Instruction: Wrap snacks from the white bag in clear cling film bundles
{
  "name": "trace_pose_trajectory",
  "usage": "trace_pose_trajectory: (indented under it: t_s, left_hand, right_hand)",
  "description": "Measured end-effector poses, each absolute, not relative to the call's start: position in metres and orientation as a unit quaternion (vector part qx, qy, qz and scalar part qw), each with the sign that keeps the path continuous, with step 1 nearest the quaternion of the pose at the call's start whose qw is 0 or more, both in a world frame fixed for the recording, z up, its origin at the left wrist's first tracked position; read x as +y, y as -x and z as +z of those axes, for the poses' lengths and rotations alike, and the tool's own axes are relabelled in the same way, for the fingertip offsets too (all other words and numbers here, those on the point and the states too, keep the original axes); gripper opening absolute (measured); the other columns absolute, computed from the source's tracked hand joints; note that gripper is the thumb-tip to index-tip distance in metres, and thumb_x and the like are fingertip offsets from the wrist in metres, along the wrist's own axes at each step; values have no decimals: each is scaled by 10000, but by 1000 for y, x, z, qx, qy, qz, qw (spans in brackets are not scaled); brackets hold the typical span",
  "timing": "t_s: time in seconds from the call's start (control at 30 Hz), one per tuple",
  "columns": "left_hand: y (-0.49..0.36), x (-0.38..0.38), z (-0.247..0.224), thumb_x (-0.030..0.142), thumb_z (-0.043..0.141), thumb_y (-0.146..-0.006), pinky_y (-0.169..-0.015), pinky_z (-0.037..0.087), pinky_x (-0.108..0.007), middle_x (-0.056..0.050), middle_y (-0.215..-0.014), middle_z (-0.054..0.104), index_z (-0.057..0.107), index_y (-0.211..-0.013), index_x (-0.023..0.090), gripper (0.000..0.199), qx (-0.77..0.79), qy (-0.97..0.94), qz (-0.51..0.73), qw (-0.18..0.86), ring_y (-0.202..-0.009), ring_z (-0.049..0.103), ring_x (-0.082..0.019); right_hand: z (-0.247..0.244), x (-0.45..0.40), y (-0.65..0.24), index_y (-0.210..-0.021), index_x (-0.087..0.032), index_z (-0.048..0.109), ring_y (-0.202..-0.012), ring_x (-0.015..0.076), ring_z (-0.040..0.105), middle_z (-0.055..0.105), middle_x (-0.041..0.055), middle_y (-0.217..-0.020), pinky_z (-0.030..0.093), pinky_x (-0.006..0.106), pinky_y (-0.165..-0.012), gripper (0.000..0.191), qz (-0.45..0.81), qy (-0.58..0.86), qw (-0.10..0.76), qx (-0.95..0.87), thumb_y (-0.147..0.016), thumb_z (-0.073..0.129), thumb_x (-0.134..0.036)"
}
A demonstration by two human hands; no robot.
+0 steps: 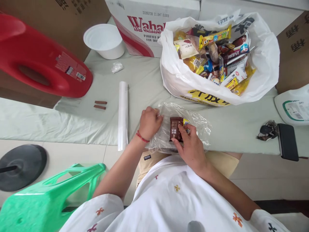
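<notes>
A crinkled piece of clear plastic film (164,138) lies spread at the table's front edge. On it rests a dark brown snack packet (175,124) with pale lettering, and a small yellow-and-blue wrapper (185,122) shows behind it. My right hand (191,145) has its thumb and fingers on the brown packet, gripping its right side and lower edge. At the film's left side, my left hand (150,122) is closed with its fingers curled on the film's edge. A white plastic shopping bag (169,77), standing behind the hands, is full of assorted wrapped snacks (214,58).
Left of my hands lies a white plastic roll (123,112). Two brown strips (100,104), a white tub (106,43) and a big red jug (43,61) are farther left. Keys (266,130) and a black phone (288,141) lie right. A green stool (48,193) stands on the floor.
</notes>
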State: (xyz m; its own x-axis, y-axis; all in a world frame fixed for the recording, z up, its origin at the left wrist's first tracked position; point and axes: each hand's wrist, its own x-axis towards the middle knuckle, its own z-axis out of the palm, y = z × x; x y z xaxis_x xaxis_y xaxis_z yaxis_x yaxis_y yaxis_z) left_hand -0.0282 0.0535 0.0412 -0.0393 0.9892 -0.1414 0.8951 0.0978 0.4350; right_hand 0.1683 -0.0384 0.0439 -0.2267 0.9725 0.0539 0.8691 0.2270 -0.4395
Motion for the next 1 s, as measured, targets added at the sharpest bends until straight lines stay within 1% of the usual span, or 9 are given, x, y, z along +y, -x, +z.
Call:
trace_pose_trajectory:
  t_s: [0.07, 0.17, 0.23, 0.33, 0.53, 0.63, 0.8, 0.97, 1.0]
  left_hand:
    - [33, 56, 48, 326, 604, -885, -758, 516, -373, -51, -769, 652, 520, -749, 228, 187, 700, -633, 156, 290, -763, 645, -235]
    - [36, 58, 62, 344, 648, -864, -545, 412, -270, 68, -536, 505, 457, -773, 243, 235, 661, -553, 215, 459, -482, 521, -140]
    - [32, 59, 71, 320, 700, -823, -458, 330, -232, 107, -503, 445, 442, -789, 243, 271, 622, -486, 249, 562, -392, 451, -98]
    - [21, 61, 84, 262, 765, -764, -402, 269, -201, 115, -501, 458, 432, -783, 237, 335, 579, -410, 255, 657, -354, 437, -70]
    - [-11, 65, 94, 120, 695, -782, -374, 258, -180, 109, -475, 483, 443, -811, 232, 277, 557, -367, 250, 702, -339, 431, -61]
    - [-30, 68, 92, 52, 635, -789, -375, 260, -185, 86, -489, 526, 446, -794, 225, 256, 552, -386, 210, 709, -342, 458, -68]
    - [-49, 81, 91, 6, 522, -787, -388, 267, -207, 16, -533, 612, 497, -768, 197, 194, 574, -401, 137, 701, -379, 521, -95]
    - [-41, 93, 93, 12, 555, -682, -415, 252, -216, 3, -571, 670, 572, -877, 176, 255, 521, -441, 129, 719, -370, 403, -75]
    - [-39, 95, 92, 21, 574, -664, -431, 272, -213, -9, -615, 698, 594, -897, 167, 275, 496, -460, 129, 725, -398, 422, -74]
  right_hand:
    - [44, -38, -169, -1480, -153, 552, -1163, 333, 657, 517, 228, -1397, 637, 475, -865, 529, 164, 600, 160, -766, -1028, 561, -428]
    - [44, -38, -168, -1482, -158, 555, -1200, 336, 645, 524, 226, -1397, 636, 470, -882, 528, 166, 599, 164, -766, -1022, 578, -417]
    - [43, -38, -168, -1478, -173, 560, -1204, 338, 644, 528, 222, -1395, 634, 478, -882, 517, 170, 599, 166, -765, -1022, 577, -416]
    - [43, -37, -168, -1472, -173, 562, -1201, 345, 644, 528, 223, -1392, 629, 494, -887, 507, 178, 597, 172, -763, -1024, 565, -412]
    - [45, -35, -171, -1476, -178, 545, -1122, 332, 678, 524, 217, -1395, 629, 494, -878, 520, 208, 601, 178, -751, -1014, 572, -415]
    - [45, -32, -173, -1447, -174, 570, -1070, 321, 696, 535, 206, -1373, 631, 484, -876, 502, 220, 608, 178, -741, -1002, 591, -408]
    - [40, -27, -178, -1420, -167, 582, -1112, 323, 685, 528, 201, -1380, 624, 483, -916, 481, 229, 606, 189, -738, -1001, 601, -404]
    - [32, -27, -185, -1480, -169, 494, -1177, 334, 651, 524, 206, -1390, 607, 504, -946, 532, 239, 585, 225, -742, -1005, 593, -385]
    - [31, -27, -185, -1477, -170, 484, -1179, 334, 648, 522, 208, -1395, 603, 505, -946, 531, 241, 582, 234, -741, -1002, 597, -379]
